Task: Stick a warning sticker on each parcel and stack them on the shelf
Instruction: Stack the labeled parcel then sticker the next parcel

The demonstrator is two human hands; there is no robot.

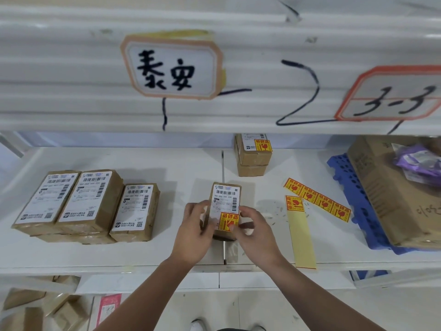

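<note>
A small brown parcel (225, 199) with a white shipping label lies on the white shelf (181, 163) in front of me. A yellow and red warning sticker (229, 222) sits on its near end. My left hand (198, 225) grips the parcel's left side. My right hand (253, 225) pinches the sticker's right edge against the parcel. A strip of warning stickers (317, 203) and a yellow backing strip (301, 237) with one sticker at its top lie to the right. Two stacked parcels (254, 155), the upper with a sticker, stand at the back.
Three unstickered parcels (90, 204) lie in a row at the left of the shelf. A large cardboard box (391, 192) sits on a blue plastic pallet (353, 199) at the right. More parcels (47, 309) lie on the floor, lower left. An upper shelf beam (238, 111) hangs overhead.
</note>
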